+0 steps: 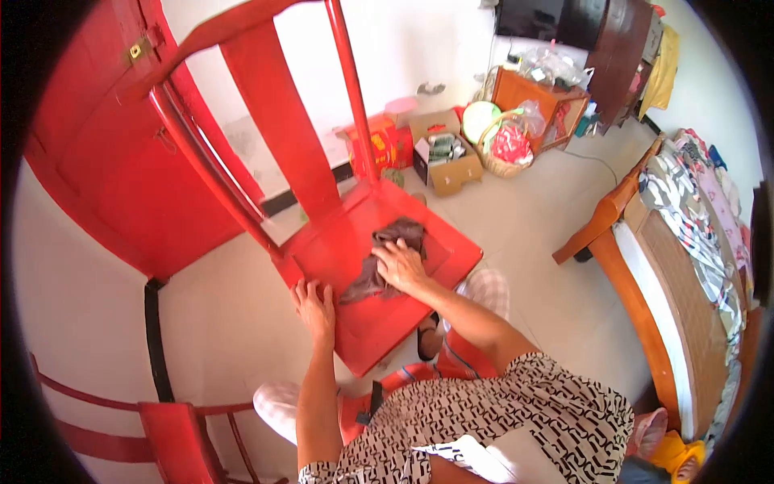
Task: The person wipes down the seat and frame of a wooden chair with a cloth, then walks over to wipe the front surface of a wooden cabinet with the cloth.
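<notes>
A red wooden chair with a tall curved back stands right in front of me, its seat facing up. My right hand is on a crumpled dark brown cloth, fingers bent over it and pressing it to the seat. Part of the cloth spreads out left of that hand. At the seat's left edge, my left hand rests with its fingers apart on the red wood, holding no cloth. The underside of the seat is hidden.
Another red chair is at lower left, near a red door. By the wall are a cardboard box, a wicker basket and a wooden cabinet. A bed with rumpled bedding lies to the right.
</notes>
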Demonstrator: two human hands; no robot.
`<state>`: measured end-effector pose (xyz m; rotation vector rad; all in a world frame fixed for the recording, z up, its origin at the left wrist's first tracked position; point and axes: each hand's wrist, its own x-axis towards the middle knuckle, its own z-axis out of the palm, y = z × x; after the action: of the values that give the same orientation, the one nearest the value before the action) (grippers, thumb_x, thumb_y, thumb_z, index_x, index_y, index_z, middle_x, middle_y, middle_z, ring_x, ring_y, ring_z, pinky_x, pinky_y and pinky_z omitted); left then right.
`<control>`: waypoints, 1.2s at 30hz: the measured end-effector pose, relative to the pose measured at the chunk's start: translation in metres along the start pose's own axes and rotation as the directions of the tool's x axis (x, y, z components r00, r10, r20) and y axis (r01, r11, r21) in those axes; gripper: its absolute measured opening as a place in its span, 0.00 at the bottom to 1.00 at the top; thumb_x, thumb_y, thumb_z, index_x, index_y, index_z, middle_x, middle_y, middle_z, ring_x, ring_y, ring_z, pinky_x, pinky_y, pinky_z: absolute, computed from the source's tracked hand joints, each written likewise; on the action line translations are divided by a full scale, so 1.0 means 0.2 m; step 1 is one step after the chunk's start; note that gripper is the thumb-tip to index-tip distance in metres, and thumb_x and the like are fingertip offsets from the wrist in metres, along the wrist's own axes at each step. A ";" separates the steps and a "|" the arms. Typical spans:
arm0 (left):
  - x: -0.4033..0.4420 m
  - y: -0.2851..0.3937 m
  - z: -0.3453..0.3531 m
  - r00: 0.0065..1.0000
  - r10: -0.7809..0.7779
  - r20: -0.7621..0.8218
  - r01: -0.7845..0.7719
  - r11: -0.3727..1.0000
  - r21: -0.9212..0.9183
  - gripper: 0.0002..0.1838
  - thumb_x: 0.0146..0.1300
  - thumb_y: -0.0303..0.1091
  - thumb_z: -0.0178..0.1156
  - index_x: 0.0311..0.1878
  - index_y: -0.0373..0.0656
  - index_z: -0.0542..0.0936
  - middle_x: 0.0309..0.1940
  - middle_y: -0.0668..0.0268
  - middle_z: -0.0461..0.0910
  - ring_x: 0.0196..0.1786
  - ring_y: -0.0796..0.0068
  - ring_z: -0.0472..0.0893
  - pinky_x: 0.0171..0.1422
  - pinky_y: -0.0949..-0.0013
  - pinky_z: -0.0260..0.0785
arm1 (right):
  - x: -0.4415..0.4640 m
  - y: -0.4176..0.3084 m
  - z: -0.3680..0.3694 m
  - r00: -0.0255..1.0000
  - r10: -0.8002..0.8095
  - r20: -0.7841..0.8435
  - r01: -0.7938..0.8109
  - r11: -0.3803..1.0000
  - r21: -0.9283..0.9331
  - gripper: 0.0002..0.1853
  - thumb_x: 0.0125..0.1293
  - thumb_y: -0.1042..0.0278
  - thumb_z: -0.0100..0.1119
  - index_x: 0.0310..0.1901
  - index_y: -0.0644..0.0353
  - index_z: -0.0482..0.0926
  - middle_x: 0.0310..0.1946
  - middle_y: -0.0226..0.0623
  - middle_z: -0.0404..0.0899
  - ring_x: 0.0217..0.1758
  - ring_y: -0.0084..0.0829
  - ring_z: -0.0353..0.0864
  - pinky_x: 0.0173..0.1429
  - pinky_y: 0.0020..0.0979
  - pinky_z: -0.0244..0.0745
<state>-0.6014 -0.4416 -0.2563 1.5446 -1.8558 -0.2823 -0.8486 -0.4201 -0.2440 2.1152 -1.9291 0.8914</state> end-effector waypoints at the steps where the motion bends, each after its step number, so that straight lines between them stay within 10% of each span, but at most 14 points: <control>1: 0.00 0.00 0.00 1.000 0.007 -0.009 -0.008 1.000 -0.017 0.17 0.67 0.46 0.63 0.52 0.46 0.80 0.70 0.55 0.68 0.74 0.45 0.61 0.67 0.35 0.62 | 0.00 0.00 0.00 1.000 0.003 0.016 -0.003 1.000 0.004 0.16 0.65 0.62 0.58 0.53 0.54 0.83 0.45 0.37 0.79 0.52 0.41 0.76 0.45 0.42 0.80; 36: -0.03 0.02 -0.03 0.998 -0.066 -0.014 0.066 0.998 -0.024 0.16 0.60 0.39 0.68 0.50 0.46 0.81 0.68 0.58 0.69 0.76 0.48 0.59 0.68 0.36 0.62 | -0.03 0.01 0.02 1.000 -0.019 -0.021 0.019 1.000 -0.019 0.17 0.64 0.60 0.60 0.54 0.48 0.82 0.45 0.31 0.80 0.51 0.37 0.77 0.46 0.40 0.82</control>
<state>-0.6017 -0.4335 -0.2517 1.5897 -1.7862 -0.3205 -0.8486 -0.4158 -0.2505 2.1016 -1.8966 0.8841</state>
